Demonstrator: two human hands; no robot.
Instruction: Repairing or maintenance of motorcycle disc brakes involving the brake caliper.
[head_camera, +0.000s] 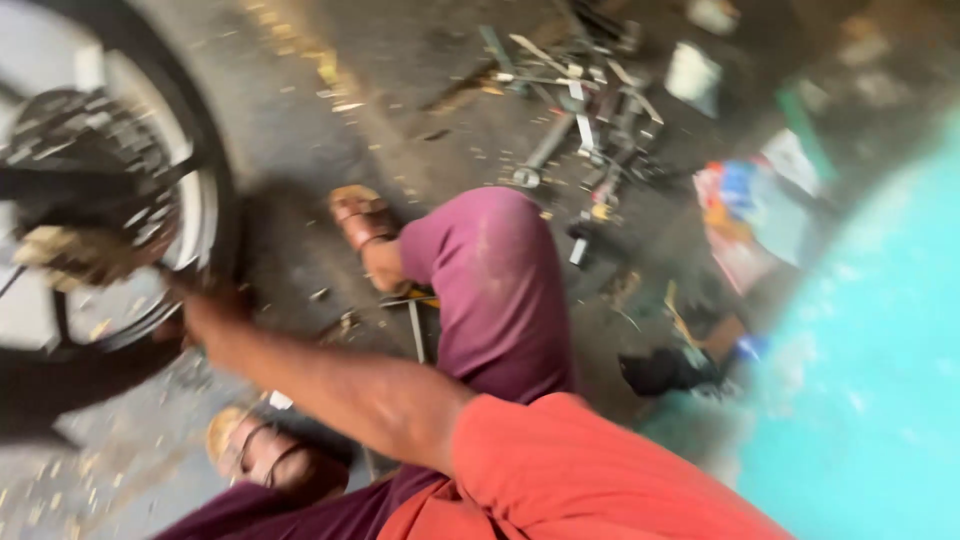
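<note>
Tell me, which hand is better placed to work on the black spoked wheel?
Left, it seems: the left hand is at the rim of the black spoked wheel, forearm outstretched. The right hand is out of view. Blur hides the grip.

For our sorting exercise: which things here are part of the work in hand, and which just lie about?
In use:
left hand
motorcycle wheel
sprocket

Lying about:
scattered tools
coloured packets
white tub
black rag

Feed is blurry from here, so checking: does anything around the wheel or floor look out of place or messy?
Yes. Tools lie scattered loose across the floor, with papers strewn beside them. Pale debris flecks the ground. One hand reaches the wheel; blur hides its grip.
</note>
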